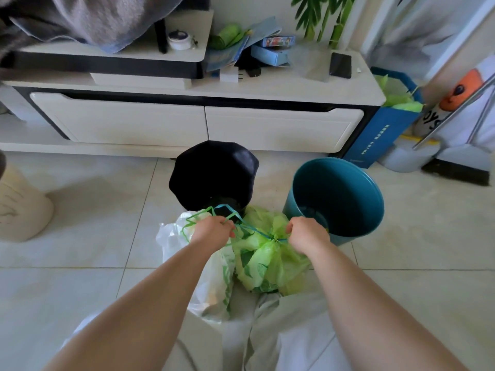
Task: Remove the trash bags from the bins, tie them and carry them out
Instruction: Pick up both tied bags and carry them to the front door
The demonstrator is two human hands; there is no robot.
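Observation:
A green trash bag [263, 259] lies on the tiled floor in front of me, its mouth gathered by a blue drawstring [254, 229]. My left hand [214, 230] is closed on the drawstring loops at the left. My right hand [305, 234] pinches the string at the bag's gathered neck. A white bag with green print [211, 279] sits beside it, under my left forearm. Behind the bags stand a black bin [214, 172] and a teal bin [337, 194] with no bag in it.
A low white TV cabinet [187, 121] runs along the back with boxes and a phone [340, 65] on top. A blue paper bag [385, 124] and a broom [455, 170] stand at right, a beige cylinder [18, 204] at left.

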